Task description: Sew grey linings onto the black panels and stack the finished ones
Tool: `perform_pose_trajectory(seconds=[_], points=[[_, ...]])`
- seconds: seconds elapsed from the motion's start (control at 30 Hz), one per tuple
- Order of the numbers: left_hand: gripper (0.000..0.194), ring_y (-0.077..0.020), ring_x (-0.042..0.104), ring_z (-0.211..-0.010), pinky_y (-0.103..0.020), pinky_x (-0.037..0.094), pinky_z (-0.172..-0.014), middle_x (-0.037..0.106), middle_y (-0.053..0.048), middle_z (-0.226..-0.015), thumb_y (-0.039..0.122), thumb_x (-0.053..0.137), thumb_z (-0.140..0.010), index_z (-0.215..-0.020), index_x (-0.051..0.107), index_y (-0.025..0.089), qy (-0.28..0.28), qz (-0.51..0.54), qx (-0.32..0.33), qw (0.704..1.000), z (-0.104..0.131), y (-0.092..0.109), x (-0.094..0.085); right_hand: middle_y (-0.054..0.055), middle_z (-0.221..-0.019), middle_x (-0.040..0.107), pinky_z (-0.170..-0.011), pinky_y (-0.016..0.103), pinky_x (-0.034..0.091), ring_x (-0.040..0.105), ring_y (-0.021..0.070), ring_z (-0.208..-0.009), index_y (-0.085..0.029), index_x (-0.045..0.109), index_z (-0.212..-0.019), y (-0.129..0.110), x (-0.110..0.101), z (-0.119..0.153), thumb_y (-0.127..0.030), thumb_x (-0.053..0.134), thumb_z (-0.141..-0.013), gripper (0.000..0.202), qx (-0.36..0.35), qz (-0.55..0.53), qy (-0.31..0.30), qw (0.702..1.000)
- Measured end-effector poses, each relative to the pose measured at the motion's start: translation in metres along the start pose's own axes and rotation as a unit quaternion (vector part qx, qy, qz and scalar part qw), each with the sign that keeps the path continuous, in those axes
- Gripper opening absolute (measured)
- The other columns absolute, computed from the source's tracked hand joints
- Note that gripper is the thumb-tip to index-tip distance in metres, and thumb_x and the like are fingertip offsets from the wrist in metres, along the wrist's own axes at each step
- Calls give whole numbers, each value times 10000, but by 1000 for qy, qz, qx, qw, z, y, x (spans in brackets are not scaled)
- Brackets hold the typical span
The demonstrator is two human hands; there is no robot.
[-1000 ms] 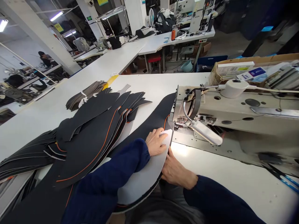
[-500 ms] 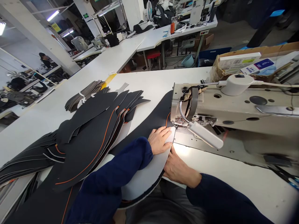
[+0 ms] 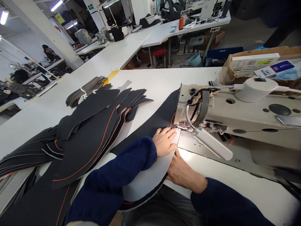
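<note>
My left hand point(image 3: 164, 142) lies flat on a curved fabric panel point(image 3: 143, 183), fingers stretched toward the needle area of a sewing machine point(image 3: 185, 106). This panel shows its light grey side up, with a black edge. Under it, a black fabric piece with an orange line point(image 3: 152, 121) reaches behind the machine head. My right hand point(image 3: 182, 171) grips the grey panel's right edge just below the presser foot, its thumb pointing up along the edge and its other fingers hidden beneath. A small white lamp point(image 3: 213, 144) lights the spot; the needle tip cannot be made out.
Stacked black panels with orange piping point(image 3: 94, 135) cover the table's left side. Behind them lies a tied bundle of grey pieces point(image 3: 84, 91). A cardboard box point(image 3: 225, 70) with small cartons stands behind the machine. Further back are more white tables and a seated person point(image 3: 50, 52).
The camera view has shifted a little, so the machine appears further right. Both hands keep nearly the same place on the panel beside the presser foot.
</note>
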State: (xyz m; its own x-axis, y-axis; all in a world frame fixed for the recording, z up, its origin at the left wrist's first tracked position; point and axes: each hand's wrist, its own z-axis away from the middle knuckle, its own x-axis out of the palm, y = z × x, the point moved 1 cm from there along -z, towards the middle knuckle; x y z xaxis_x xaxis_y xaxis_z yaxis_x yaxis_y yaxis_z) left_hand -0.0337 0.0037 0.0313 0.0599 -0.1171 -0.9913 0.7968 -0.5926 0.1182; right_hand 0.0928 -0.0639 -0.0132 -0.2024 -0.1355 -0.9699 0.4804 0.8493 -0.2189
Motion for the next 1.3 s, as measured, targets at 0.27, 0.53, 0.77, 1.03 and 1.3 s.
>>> perform_pose_trajectory(seconds=[0.27,0.53,0.77,1.03,1.3], points=[[655,-268,184,-1421,-511,183,-1146,273,-143,-1537,374,434,-827,-1400,366,65,-45,46,-22,998,-10,10,1,193,-994,655,-928,657,320,552,361,-989,-120,680,-986,-20,-10,5,-295,501,-866,278,2,70,-25,997],[633,-314,425,-1196,-399,516,-852,437,-156,-1337,196,564,-573,-1199,492,131,-142,91,-49,984,30,31,-30,276,-1245,566,-1042,645,263,518,427,-1146,-19,551,-1258,-92,1,25,-284,551,-773,552,25,183,48,982],[543,-272,512,-1000,-382,511,-808,527,-123,-1118,144,490,-713,-1251,414,145,-189,62,-56,978,48,40,-25,309,-1065,643,-844,631,437,585,454,-1021,8,674,-1028,-117,31,22,-298,536,-732,448,57,169,124,976],[523,-276,532,-1019,-375,467,-901,537,-170,-1141,160,464,-782,-1290,400,54,-172,46,-49,983,19,37,-16,330,-1047,637,-839,631,449,593,439,-994,44,684,-1002,-92,13,14,-199,584,-691,407,52,187,53,980],[385,-268,541,-997,-364,478,-866,544,-164,-1098,172,498,-774,-1147,492,76,-200,42,-51,978,19,40,-21,168,-823,694,-815,602,451,629,342,-799,-140,728,-837,-65,-11,5,-97,578,-684,218,35,177,-70,981]])
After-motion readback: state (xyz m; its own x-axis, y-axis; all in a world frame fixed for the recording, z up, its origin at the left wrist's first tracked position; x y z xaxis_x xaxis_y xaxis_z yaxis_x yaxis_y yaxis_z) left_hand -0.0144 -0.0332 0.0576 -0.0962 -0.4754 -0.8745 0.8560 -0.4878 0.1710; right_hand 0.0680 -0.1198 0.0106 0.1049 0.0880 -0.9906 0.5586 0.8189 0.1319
